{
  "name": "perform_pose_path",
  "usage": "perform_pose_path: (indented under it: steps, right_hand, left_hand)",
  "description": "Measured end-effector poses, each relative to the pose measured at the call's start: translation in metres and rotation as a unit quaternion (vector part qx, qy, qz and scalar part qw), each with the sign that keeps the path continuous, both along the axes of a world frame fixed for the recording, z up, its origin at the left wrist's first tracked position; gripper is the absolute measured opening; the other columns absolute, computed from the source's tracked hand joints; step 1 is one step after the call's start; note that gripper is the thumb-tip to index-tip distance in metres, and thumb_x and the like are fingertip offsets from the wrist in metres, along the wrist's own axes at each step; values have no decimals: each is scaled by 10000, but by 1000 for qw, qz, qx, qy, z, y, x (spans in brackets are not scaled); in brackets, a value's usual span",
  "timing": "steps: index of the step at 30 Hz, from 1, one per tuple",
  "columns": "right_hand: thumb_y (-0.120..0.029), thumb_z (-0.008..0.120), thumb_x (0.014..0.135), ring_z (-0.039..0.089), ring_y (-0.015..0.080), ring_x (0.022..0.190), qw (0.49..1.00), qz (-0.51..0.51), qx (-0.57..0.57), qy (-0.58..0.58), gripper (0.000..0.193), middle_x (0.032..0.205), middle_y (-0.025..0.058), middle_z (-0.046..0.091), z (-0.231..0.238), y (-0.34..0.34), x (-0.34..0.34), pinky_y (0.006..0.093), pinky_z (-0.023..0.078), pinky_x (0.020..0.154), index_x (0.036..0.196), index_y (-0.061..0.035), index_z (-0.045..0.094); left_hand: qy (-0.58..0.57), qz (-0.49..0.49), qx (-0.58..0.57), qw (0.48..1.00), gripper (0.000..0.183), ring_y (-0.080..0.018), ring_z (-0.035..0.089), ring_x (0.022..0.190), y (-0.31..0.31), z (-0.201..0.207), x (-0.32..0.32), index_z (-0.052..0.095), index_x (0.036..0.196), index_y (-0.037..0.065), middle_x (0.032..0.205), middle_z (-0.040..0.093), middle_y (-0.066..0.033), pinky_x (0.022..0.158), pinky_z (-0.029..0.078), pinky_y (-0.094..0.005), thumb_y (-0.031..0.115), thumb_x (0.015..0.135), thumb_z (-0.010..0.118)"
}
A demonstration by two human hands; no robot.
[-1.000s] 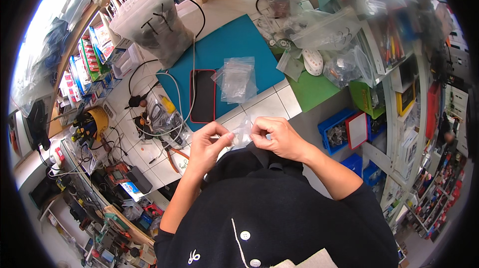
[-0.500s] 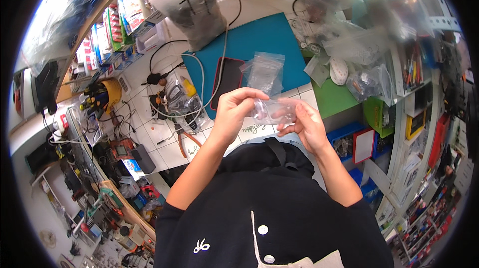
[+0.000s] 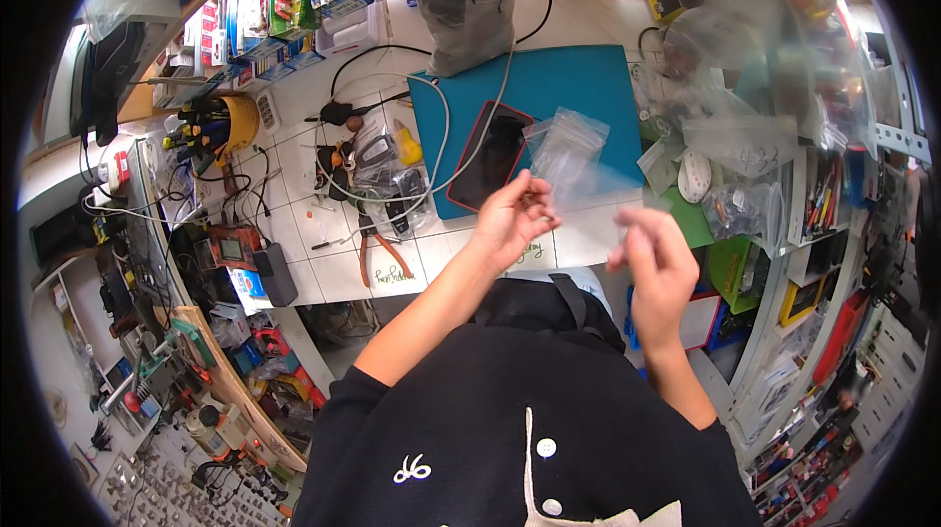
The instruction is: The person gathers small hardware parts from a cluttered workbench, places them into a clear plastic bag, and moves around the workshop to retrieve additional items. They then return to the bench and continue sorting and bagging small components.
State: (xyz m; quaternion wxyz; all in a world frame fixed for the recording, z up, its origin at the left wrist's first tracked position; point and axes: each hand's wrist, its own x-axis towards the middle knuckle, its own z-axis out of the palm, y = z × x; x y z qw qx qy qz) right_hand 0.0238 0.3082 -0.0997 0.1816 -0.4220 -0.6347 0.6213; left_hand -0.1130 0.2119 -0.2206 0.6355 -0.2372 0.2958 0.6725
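My left hand [image 3: 512,223] is above the near edge of the mat, palm up, its fingers loosely bent and apart. My right hand [image 3: 659,257] is raised to the right of it, fingers curled and smeared by motion. Between the hands is a blurred clear plastic bag [image 3: 603,186]; whether the right fingertips grip it I cannot make out. Beyond it, several clear zip bags [image 3: 567,142] lie on the teal mat [image 3: 578,71]. A dark phone with a red edge [image 3: 493,154] rests left of them, a grey cable crossing it.
Orange-handled pliers [image 3: 380,250] and a bag of small parts [image 3: 387,169] lie left of the mat on the tiled bench. A large filled bag [image 3: 461,7] stands behind. At right are a white computer mouse [image 3: 694,176] and more plastic bags [image 3: 740,145].
My hands have come apart, the right moving right and down. The clear bag both fingers held is now a blur between them. The view has shifted, so the bench appears farther right.
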Motion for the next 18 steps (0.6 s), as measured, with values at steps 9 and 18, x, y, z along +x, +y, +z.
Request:
perform_pose_path:
  steps: [9,18]
  right_hand:
    - [-142,551,834,600,170,771,947,-140,-272,-93,287,937,142,568,-144,-11,9,273,517,572,1047,39,484]
    - [-298,631,780,503,118,784,967,-71,-201,-139,624,1060,62,544,-153,40,-14,251,430,607,1256,-2,357]
  left_hand:
    - [407,-264,-85,870,288,-77,440,480,14,-23,-11,578,1058,18,555,469,1,447,380,-234,167,835,473]
    - [625,-276,-176,709,415,-268,604,648,30,-66,11,540,1114,77,724,614,-149,614,454,-358,241,733,557]
